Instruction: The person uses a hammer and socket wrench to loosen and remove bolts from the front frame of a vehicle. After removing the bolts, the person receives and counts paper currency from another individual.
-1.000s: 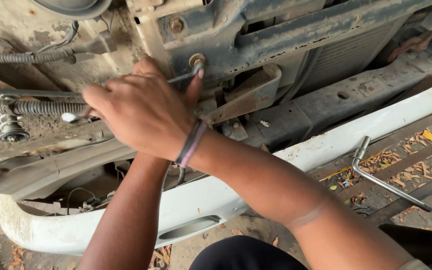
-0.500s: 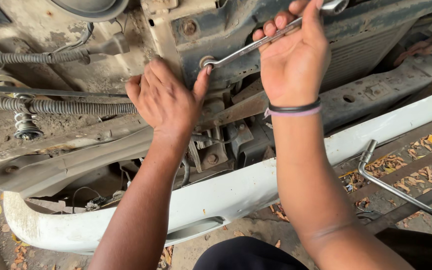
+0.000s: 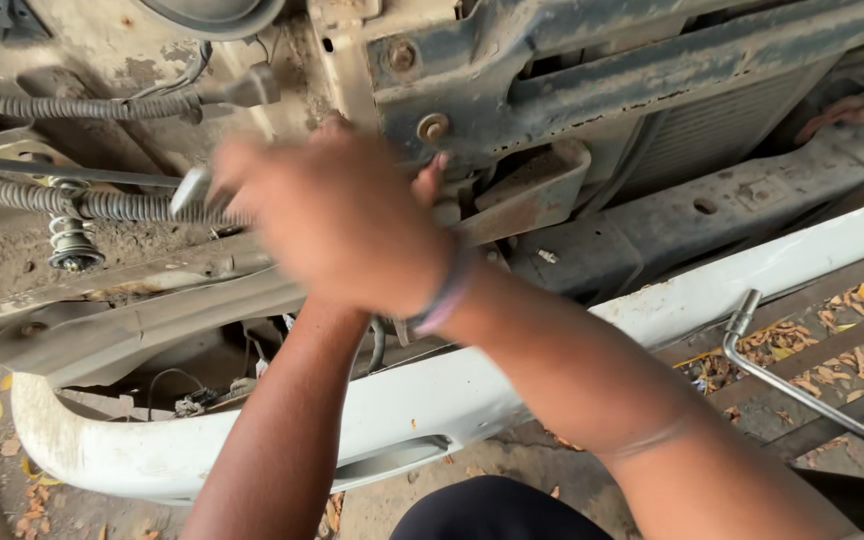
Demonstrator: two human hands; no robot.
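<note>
right hand (image 3: 337,225) blurred, grips spanner (image 3: 187,192) | left hand hidden behind, grip unclear | bolt (image 3: 433,127) probably engaged

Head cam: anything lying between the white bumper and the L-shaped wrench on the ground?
Head view: only dry leaves on dark ground planks lie between the white bumper and the L-shaped wrench; no other tool or part.

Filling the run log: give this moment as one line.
right hand: grips wrench, blurred | left hand: hidden behind it | bolt: in frame | L-wrench: on ground
</note>
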